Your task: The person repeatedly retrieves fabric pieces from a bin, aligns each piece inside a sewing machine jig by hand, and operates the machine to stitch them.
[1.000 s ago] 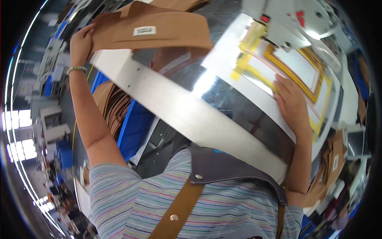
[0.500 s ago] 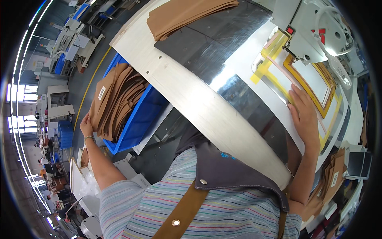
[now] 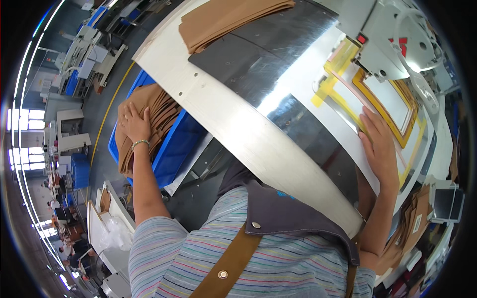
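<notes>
Brown, fabric-like pieces [image 3: 161, 109], curved and layered, fill a blue plastic bin [image 3: 174, 154] towards ten o'clock; the left hand [image 3: 135, 121] has shifted from their edge onto the top, fingers spread, seemingly steadying the pile rather than lifting one. At twelve, a flatter brown stack [image 3: 228, 25] lies on the smooth metal table [image 3: 233, 126]. At three, the right hand [image 3: 378, 144] rests, fingers extended, beside a rectangular yellow frame [image 3: 406, 94].

Past the worktable's [image 3: 233, 126] left corner lies grey floor [image 3: 102, 111] with a yellow line [image 3: 119, 87] and white workstations [image 3: 88, 49]. Farther off that corner, bright windows [image 3: 30, 118] sit beside long, glowing strip lights [image 3: 23, 64]. Well apart from the near edge stands a white desk [image 3: 119, 254].
</notes>
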`<act>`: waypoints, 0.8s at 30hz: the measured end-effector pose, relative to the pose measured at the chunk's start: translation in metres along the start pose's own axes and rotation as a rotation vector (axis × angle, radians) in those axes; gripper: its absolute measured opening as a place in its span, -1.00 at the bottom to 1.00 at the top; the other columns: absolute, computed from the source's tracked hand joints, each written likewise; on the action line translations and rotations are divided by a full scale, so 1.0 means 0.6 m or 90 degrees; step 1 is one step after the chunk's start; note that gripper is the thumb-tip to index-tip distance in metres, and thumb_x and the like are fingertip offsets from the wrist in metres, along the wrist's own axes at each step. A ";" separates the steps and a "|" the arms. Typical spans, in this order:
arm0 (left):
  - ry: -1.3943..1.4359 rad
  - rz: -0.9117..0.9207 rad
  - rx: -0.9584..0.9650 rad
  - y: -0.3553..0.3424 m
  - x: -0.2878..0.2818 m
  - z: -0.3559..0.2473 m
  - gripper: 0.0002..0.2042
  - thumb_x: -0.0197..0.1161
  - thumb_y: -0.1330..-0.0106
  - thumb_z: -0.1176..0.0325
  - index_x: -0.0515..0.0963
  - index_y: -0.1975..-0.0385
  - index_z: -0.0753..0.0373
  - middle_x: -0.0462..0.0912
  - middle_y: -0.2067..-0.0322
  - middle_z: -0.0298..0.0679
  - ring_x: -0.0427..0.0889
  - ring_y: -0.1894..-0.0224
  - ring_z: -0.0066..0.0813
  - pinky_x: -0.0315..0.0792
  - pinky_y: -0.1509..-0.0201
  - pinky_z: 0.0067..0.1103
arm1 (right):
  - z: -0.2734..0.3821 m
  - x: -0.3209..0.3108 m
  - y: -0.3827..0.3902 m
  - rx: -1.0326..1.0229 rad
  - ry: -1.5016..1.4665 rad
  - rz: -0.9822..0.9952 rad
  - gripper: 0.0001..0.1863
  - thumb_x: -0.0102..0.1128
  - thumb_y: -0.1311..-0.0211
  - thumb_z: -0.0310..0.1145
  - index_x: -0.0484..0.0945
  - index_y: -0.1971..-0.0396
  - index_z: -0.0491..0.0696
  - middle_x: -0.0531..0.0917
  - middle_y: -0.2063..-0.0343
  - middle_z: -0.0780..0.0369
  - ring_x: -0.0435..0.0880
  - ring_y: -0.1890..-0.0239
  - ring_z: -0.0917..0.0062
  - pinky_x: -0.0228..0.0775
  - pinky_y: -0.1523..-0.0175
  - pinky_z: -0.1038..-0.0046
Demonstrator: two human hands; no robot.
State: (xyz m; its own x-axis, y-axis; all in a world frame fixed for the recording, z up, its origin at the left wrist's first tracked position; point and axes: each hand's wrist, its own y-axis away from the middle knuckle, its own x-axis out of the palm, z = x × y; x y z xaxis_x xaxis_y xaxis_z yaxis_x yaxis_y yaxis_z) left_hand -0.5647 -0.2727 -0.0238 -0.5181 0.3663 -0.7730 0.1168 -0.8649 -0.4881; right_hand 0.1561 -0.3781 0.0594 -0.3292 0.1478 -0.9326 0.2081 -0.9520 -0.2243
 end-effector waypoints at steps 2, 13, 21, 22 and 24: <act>0.025 0.042 -0.060 -0.022 0.009 0.018 -0.24 0.06 -0.54 -0.27 0.41 -0.47 0.27 0.45 -0.46 0.11 0.37 -0.50 0.23 0.22 -0.56 -0.04 | -0.002 -0.005 -0.010 -0.036 -0.039 -0.018 -0.55 0.31 -0.33 -0.44 0.61 -0.21 -0.19 0.60 -0.33 0.10 0.51 -0.37 0.12 0.30 -0.50 0.15; 0.892 0.166 0.396 -0.137 -0.402 -0.469 -0.72 0.32 -0.51 0.41 0.70 -0.15 0.28 0.75 -0.11 -0.11 0.70 -0.10 -0.31 0.53 -0.21 -0.47 | -0.032 0.028 -0.009 0.003 0.014 -0.070 -0.65 0.30 -0.37 -0.42 0.66 -0.13 -0.09 0.62 -0.33 0.21 0.57 -0.29 0.26 0.41 -0.33 0.18; 0.940 0.227 0.800 -0.053 -0.522 -0.732 -0.73 0.53 -0.28 0.41 0.69 0.07 0.30 0.68 0.24 -0.20 0.63 0.14 -0.34 0.53 0.03 -0.51 | -0.051 0.025 -0.005 -0.053 0.016 -0.096 -0.77 0.28 -0.36 -0.42 0.75 0.04 -0.03 0.76 -0.11 0.27 0.66 -0.20 0.40 0.44 -0.23 0.26; 0.959 0.283 0.804 -0.047 -0.521 -0.746 -0.75 0.55 -0.26 0.41 0.67 0.14 0.30 0.63 0.32 -0.23 0.60 0.19 -0.37 0.52 0.07 -0.51 | -0.053 0.024 -0.004 -0.055 0.002 -0.103 -0.77 0.29 -0.35 -0.42 0.76 0.05 -0.03 0.77 -0.08 0.26 0.67 -0.17 0.38 0.46 -0.22 0.25; 0.929 0.312 0.795 -0.040 -0.515 -0.749 -0.77 0.55 -0.26 0.42 0.65 0.18 0.30 0.59 0.36 -0.26 0.58 0.23 -0.39 0.50 0.10 -0.51 | -0.054 0.022 -0.004 -0.049 -0.011 -0.107 -0.77 0.29 -0.34 -0.42 0.76 0.05 -0.02 0.78 -0.05 0.25 0.69 -0.14 0.35 0.48 -0.21 0.24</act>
State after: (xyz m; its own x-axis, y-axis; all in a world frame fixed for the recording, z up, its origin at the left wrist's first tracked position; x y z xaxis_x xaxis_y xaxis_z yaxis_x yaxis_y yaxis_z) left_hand -0.0265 -0.2110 0.0447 0.4087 -0.5439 -0.7329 -0.8824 -0.4406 -0.1651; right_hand 0.1812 -0.3654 0.0386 -0.3810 0.2977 -0.8754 0.2179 -0.8912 -0.3979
